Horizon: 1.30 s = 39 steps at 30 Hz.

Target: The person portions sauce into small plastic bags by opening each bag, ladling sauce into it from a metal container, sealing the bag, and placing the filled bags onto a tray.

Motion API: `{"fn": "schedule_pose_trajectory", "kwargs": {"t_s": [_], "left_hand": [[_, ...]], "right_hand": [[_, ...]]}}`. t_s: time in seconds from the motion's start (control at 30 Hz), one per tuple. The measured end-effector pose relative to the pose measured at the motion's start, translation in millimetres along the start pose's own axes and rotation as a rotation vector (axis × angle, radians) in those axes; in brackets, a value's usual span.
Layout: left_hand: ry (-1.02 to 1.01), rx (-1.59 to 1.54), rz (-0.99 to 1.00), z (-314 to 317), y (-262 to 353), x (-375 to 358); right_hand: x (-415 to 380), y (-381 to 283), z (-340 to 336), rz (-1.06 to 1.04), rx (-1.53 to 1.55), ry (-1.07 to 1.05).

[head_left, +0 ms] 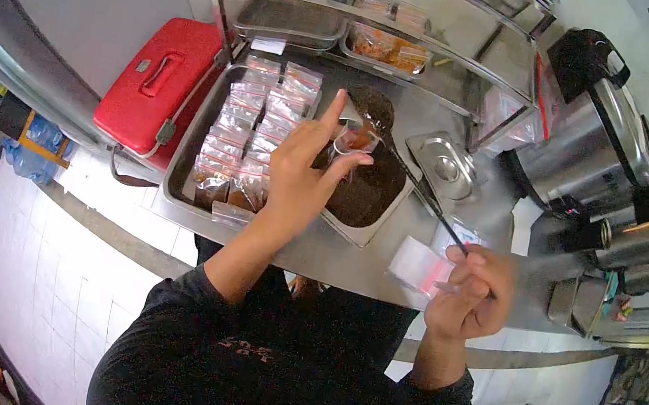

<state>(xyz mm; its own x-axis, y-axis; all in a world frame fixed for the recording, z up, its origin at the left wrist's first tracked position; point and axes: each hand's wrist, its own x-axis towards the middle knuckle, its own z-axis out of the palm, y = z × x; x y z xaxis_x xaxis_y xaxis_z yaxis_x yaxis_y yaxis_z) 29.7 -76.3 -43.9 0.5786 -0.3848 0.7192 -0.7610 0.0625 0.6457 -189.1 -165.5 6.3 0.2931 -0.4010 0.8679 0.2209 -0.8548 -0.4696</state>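
Note:
My left hand is over a rectangular container of dark brown, sauce-like food. Its index finger and thumb are stretched apart around a small clear plastic bag with reddish-brown contents; a pale ring shows at the bag's near side. Closed around the long dark handle of a ladle is my right hand. The ladle slants up and left toward the bag, with its bowl end over the container's far part. Below my right hand lies a stack of empty zip bags with a red stripe.
A deep metal tray at left holds two rows of filled zip bags. A steel lid lies right of the container. Behind stands a metal rack with trays. A red cooler box is far left, large steel pots right.

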Motion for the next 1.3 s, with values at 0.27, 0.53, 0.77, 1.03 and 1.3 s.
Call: {"fn": "schedule_pose_trajectory", "kwargs": {"t_s": [0.27, 0.53, 0.77, 1.03, 1.3], "left_hand": [[0.017, 0.001, 0.016, -3.3, -6.9, -2.8], [-0.034, -0.109, -0.028, -12.0, -14.4, -11.5], [0.120, -0.708, -0.630, -92.8, 36.2, -26.6], [0.471, -0.728, -0.782, -173.4, 73.1, -100.0], [0.476, -0.796, -0.771, -208.7, 63.2, -116.7]], "right_hand": [[-11.2, 7.3, 12.0, 0.038, -0.019, 0.009], [-15.3, 37.1, 18.1, 0.782, 0.204, 0.443], [-19.2, 118.7, 11.3, 0.768, 0.089, 0.140], [1.7, 44.7, 60.2, 0.555, 0.292, -0.145], [-53.8, -134.9, 195.5, 0.139, 0.390, -0.811]]}}
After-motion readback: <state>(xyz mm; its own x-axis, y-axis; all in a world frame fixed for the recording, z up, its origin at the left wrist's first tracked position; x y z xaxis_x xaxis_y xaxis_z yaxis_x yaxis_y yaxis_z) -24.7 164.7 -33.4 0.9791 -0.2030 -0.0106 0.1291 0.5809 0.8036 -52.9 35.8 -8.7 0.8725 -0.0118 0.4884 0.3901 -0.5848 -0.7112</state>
